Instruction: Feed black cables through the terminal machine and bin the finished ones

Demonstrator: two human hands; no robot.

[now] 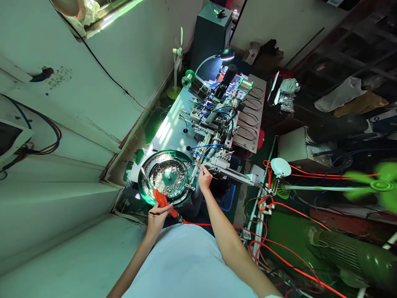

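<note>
My left hand (157, 216) is wrapped round an orange air blow gun (161, 199), whose thin nozzle points over the left side of a green-rimmed vibratory bowl feeder (145, 160). A thin dark stick shows by the left fingers; its kind is unclear. Many small shiny metal parts (161, 176) lie inside the bowl. From the gun's lower end a red hose (198, 224) runs off to the right. My right hand (205, 179) is closed at the feed track (196, 171) beside the bowl, fingertips pinched together. Whatever is between them is too small to make out.
An assembly machine (214, 120) with blue tubes and wire spools covers the table (167, 128) beyond the bowl. Red hoses and a spinning green fan (381, 185) are at right, above a large motor (350, 252). A wall (77, 116) bounds the left.
</note>
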